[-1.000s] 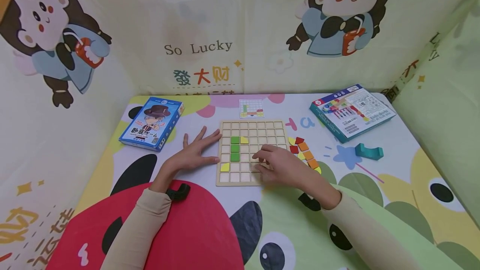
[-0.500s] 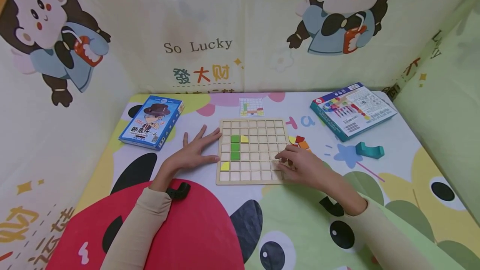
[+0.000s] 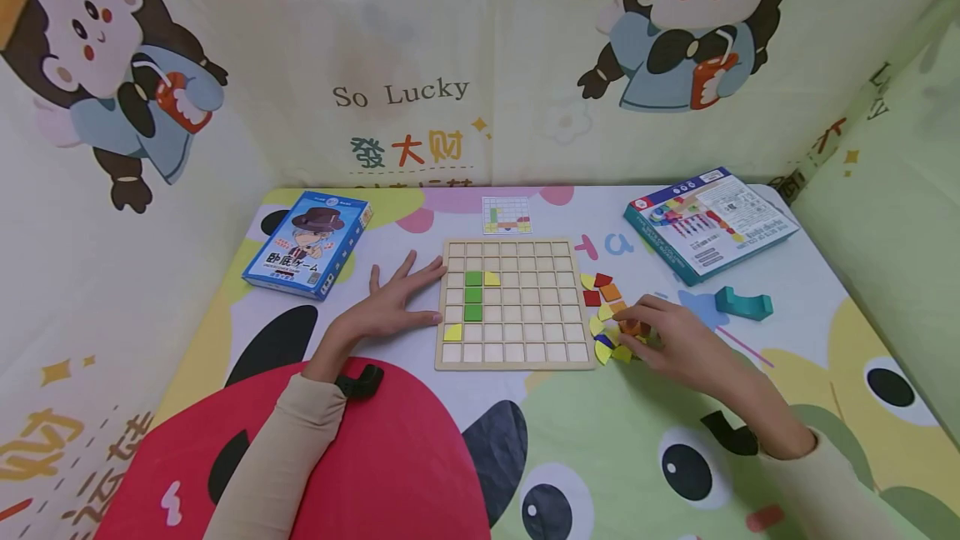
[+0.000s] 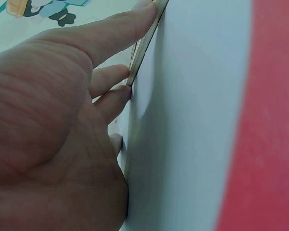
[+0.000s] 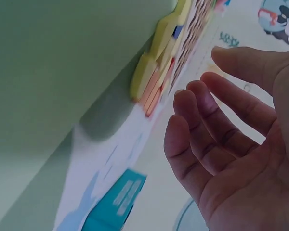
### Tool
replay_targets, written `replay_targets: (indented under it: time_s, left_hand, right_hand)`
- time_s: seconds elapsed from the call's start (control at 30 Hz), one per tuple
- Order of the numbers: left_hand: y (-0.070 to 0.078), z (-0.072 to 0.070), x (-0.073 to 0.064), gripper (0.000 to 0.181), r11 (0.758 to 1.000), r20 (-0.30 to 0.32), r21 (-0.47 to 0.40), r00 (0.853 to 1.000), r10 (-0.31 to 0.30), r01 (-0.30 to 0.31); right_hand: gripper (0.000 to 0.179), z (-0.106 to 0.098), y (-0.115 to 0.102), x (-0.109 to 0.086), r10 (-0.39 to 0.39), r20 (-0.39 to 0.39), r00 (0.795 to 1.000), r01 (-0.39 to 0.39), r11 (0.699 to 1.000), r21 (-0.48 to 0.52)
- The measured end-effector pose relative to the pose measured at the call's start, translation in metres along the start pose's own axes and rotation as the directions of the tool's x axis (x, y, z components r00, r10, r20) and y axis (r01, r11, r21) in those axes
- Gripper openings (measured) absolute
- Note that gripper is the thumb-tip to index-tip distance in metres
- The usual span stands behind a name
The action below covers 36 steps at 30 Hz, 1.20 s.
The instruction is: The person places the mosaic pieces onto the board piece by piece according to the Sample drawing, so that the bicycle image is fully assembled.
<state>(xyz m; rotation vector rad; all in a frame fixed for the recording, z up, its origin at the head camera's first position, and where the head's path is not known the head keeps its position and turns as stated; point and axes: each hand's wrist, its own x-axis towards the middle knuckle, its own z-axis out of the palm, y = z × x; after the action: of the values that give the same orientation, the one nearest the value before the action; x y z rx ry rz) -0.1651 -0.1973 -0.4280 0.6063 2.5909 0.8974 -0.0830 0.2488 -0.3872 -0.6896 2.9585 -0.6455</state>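
A wooden grid board (image 3: 532, 312) lies in the middle of the table. Three green tiles (image 3: 473, 295) run down one column, with a yellow tile (image 3: 492, 279) beside the top one and another yellow tile (image 3: 453, 332) lower left. My left hand (image 3: 390, 307) is spread flat, and its fingertips touch the board's left edge (image 4: 147, 48). Over the loose tiles right of the board hovers my right hand (image 3: 675, 344), its fingers loosely bent. In the right wrist view that hand holds nothing, apart from the yellow tiles (image 5: 144, 77). It partly hides the pile in the head view.
Red tiles (image 3: 592, 298), orange tiles (image 3: 611, 292) and a blue tile (image 3: 604, 341) are among the loose ones. A pattern card (image 3: 507, 215) lies behind the board. Two boxes, blue (image 3: 307, 244) and teal (image 3: 712, 223), flank it; a teal curved piece (image 3: 743, 303) sits at right.
My right hand has moved right, from above the board to the loose tiles, uncovering the board's lower right cells. My left hand has stayed at the board's edge.
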Motion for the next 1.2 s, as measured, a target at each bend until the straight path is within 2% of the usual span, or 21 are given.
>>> replay_targets:
  time_s: [0.17, 0.3, 0.57, 0.77, 1.2]
  left_hand:
    - [-0.002, 0.0, 0.001, 0.088, 1.0, 0.001, 0.003, 1.0, 0.0, 0.0]
    - [-0.002, 0.0, 0.001, 0.088, 1.0, 0.0, 0.008, 1.0, 0.004, -0.004]
    - [-0.002, 0.0, 0.0, 0.087, 1.0, -0.002, 0.0, 1.0, 0.01, -0.01]
    - [-0.001, 0.001, -0.001, 0.087, 1.0, 0.001, 0.008, 1.0, 0.009, -0.009]
    - [0.0, 0.0, 0.0, 0.088, 1.0, 0.002, 0.011, 1.0, 0.0, 0.0]
  right_hand:
    - [0.031, -0.003, 0.011, -0.01, -0.007, 0.009, 1.0, 0.006, 1.0, 0.009]
    - [0.032, -0.002, 0.017, -0.014, 0.021, 0.027, 0.999, -0.02, 0.999, -0.027]
    - [0.028, 0.001, 0.019, -0.013, 0.094, 0.048, 0.994, -0.092, 0.995, -0.05]
    - [0.025, 0.001, 0.019, -0.013, 0.107, 0.038, 0.994, -0.105, 0.993, -0.061]
    - [0.028, 0.001, 0.019, -0.014, 0.128, 0.048, 0.991, -0.124, 0.99, -0.072]
